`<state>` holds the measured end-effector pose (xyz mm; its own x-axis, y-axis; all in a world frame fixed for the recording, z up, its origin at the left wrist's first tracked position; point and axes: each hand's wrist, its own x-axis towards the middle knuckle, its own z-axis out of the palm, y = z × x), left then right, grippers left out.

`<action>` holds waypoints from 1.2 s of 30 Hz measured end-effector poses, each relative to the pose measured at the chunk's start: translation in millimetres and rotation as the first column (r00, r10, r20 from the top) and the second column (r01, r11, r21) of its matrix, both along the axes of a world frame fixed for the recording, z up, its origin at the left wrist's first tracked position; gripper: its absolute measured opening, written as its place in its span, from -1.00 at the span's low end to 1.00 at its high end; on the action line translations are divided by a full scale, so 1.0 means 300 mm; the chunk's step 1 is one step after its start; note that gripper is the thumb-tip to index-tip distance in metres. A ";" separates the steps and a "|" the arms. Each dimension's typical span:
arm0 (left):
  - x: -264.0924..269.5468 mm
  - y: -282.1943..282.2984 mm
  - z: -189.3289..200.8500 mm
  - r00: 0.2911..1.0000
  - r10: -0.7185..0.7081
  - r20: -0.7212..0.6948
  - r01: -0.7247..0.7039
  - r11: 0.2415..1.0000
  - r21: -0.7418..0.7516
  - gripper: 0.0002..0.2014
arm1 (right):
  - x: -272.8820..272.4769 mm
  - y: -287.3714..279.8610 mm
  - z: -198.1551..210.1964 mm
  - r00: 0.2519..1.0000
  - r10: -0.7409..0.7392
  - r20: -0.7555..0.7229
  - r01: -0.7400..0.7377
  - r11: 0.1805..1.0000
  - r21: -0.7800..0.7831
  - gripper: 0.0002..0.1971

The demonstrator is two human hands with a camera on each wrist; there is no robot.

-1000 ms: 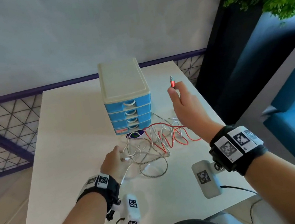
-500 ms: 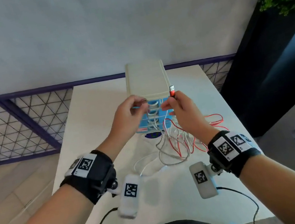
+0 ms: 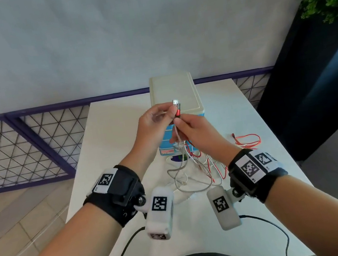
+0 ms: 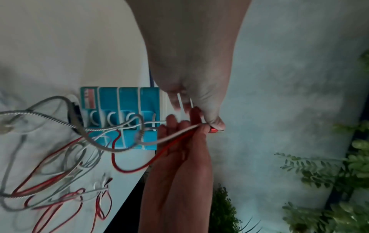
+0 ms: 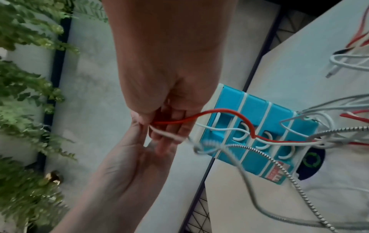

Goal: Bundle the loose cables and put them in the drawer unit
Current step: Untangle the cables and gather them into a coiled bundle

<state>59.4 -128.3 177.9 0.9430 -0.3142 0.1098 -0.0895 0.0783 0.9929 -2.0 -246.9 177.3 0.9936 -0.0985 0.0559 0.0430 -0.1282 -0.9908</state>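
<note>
Both hands are meeting in the air above the drawer unit (image 3: 175, 95), fingers curled. The right hand (image 3: 195, 132) is pinching a red cable (image 5: 235, 119) just below its red metal plug (image 3: 178, 109); the left hand (image 3: 154, 125) is pinching the same plug end together with a white cable (image 4: 175, 134). A braided silver cable (image 3: 180, 148) is hanging down from the hands. The remaining cables (image 3: 201, 167), red, white and grey, are lying tangled on the white bench (image 3: 120, 136) before the unit, which has a cream top and four blue drawers, all closed.
</note>
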 end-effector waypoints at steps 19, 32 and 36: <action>-0.082 0.023 -0.211 0.743 -0.530 0.409 -0.034 0.580 0.814 -0.92 | -0.001 -0.058 0.005 0.988 -0.154 -0.023 0.154 0.945 0.289 -0.76; 0.000 0.340 -0.399 0.853 0.030 -0.522 0.020 0.996 0.090 -0.69 | -0.043 -0.255 0.032 0.935 -0.343 -0.091 0.343 0.939 -0.010 -0.77; 0.022 0.365 -0.410 0.718 0.232 -0.656 -0.298 0.955 0.011 -0.69 | -0.057 -0.270 0.011 0.906 -0.424 -0.010 0.377 0.816 -0.439 -0.75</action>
<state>66.0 -18.9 54.9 0.8399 -0.0608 -0.5394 0.5369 0.2398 0.8089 -19.2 -327.8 180.6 0.8735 -0.4797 0.0834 -0.2020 -0.5128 -0.8344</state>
